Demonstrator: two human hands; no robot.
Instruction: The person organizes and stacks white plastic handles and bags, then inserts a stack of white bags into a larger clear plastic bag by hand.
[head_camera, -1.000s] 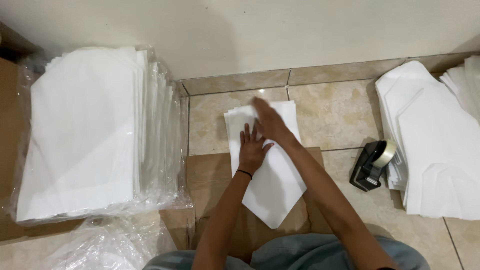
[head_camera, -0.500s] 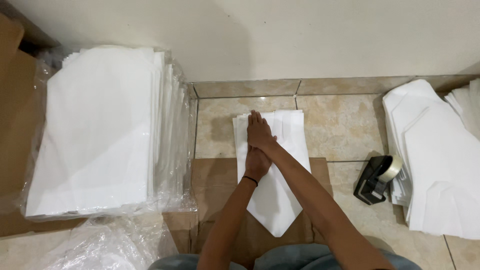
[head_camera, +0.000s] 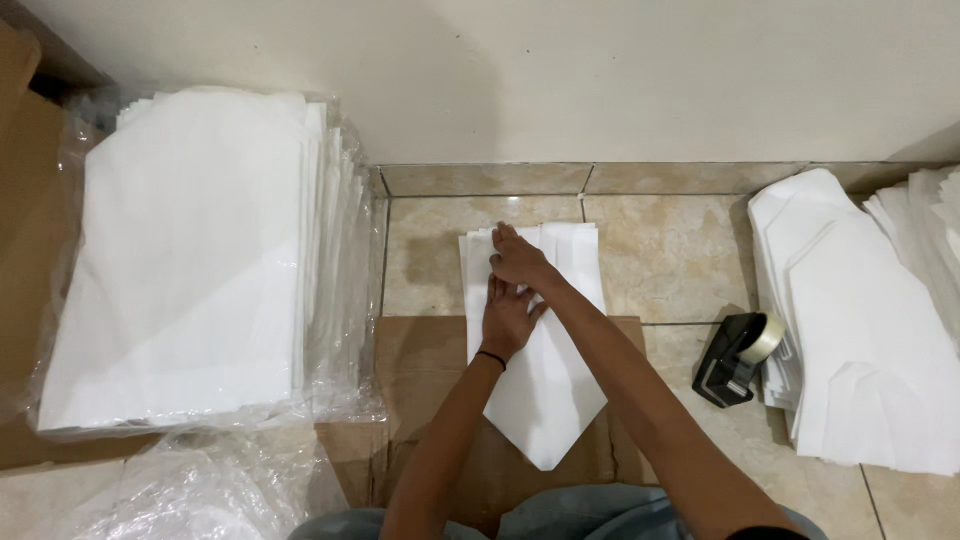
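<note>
A folded white paper sheet (head_camera: 548, 385) with a pointed lower end lies in front of me, partly on floor tile and partly on a piece of brown cardboard (head_camera: 425, 375). My left hand (head_camera: 508, 318) presses flat on the sheet's left half, fingers spread. My right hand (head_camera: 518, 258) crosses over it and rests with its fingers pressed on the sheet's upper left part, near the top edge. Neither hand grips anything; both lie flat on the paper.
A tall stack of white paper sheets (head_camera: 190, 250) in clear plastic wrap stands at the left. A pile of folded white sheets (head_camera: 860, 330) lies at the right, with a black tape dispenser (head_camera: 735, 358) beside it. Crumpled clear plastic (head_camera: 200, 490) lies at lower left. A wall runs along the back.
My right hand has slid leftward along the sheet's top part, and my left hand has stayed pressed on the left half. The view shifted slightly.
</note>
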